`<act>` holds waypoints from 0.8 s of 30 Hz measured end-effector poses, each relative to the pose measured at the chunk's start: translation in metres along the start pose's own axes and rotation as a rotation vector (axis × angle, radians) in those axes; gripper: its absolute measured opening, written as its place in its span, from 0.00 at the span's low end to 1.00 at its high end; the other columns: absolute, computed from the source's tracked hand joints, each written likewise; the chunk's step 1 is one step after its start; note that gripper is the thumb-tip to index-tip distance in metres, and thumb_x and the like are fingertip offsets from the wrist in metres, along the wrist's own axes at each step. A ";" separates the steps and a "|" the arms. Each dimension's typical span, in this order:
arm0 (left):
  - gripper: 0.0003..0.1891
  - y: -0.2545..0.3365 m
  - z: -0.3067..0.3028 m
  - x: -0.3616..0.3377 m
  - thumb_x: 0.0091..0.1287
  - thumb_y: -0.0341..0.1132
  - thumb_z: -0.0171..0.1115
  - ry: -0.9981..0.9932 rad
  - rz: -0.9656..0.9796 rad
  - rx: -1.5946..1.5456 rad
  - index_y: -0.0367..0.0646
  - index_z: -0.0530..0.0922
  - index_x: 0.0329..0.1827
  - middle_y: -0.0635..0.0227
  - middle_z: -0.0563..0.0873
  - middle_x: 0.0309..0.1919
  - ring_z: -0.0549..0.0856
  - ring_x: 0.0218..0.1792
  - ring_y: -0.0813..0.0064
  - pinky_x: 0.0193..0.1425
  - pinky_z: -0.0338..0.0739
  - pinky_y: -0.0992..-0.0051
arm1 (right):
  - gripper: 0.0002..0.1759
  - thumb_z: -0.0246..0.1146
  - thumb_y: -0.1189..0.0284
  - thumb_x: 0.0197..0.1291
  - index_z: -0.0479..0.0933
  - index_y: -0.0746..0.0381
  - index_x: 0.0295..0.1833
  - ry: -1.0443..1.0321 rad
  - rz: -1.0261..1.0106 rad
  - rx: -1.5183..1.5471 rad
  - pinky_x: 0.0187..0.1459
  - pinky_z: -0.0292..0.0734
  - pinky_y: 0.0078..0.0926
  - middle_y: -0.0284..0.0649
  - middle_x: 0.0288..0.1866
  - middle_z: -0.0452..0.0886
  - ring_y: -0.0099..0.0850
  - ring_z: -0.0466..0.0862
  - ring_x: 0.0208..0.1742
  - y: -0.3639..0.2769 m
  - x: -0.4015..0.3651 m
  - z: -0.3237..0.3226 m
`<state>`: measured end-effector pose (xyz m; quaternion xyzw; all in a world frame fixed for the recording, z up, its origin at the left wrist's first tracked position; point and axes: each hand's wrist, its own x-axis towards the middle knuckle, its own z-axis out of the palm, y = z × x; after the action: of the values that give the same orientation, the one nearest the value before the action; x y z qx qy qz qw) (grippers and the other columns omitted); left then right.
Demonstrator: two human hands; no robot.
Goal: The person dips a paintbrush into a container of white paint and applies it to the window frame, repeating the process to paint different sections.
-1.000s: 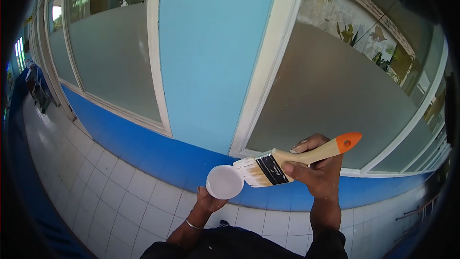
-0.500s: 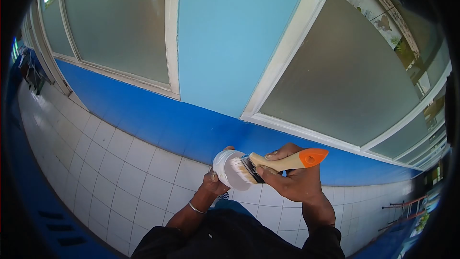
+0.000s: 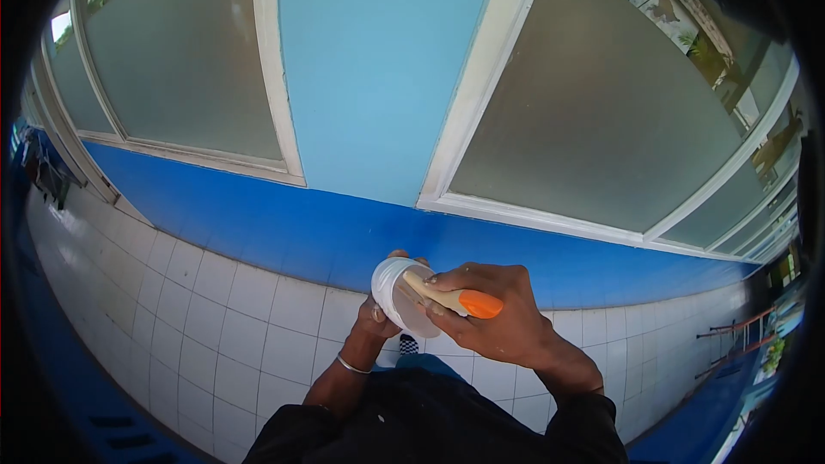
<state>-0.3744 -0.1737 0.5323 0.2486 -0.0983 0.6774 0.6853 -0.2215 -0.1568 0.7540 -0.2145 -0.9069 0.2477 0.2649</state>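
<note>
My left hand (image 3: 376,316) is wrapped round a white plastic tub (image 3: 392,292), whose open mouth tilts toward the right. In my right hand (image 3: 494,318) is a paintbrush (image 3: 443,294) with a pale wooden handle and an orange end. The brush's head is down inside the tub's mouth, so its bristles are mostly hidden. Fingers of the right hand pinch the handle close to the tub's rim. What lies at the bottom of the tub cannot be seen.
Ahead is a wall with a light blue column (image 3: 378,69) and a darker blue lower band (image 3: 223,210). White-framed frosted windows (image 3: 584,112) flank the column. White tiles (image 3: 232,318) cover the floor. A reddish ladder-like frame (image 3: 739,335) is at the far right.
The paintbrush has gone from the tub's mouth, bristles showing, to deeper inside it. My right hand has moved left toward the tub. The view has shifted slightly.
</note>
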 end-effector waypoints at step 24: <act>0.57 0.007 -0.003 0.003 0.47 0.42 0.89 0.040 0.012 0.012 0.49 0.59 0.78 0.57 0.74 0.71 0.76 0.71 0.55 0.75 0.77 0.54 | 0.17 0.83 0.74 0.50 0.85 0.66 0.43 0.113 0.397 0.401 0.38 0.85 0.24 0.42 0.37 0.89 0.26 0.88 0.35 0.004 -0.001 -0.007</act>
<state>-0.3817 -0.1696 0.5322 0.2383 -0.0820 0.6869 0.6817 -0.2158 -0.1520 0.7563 -0.3447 -0.7639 0.4567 0.2984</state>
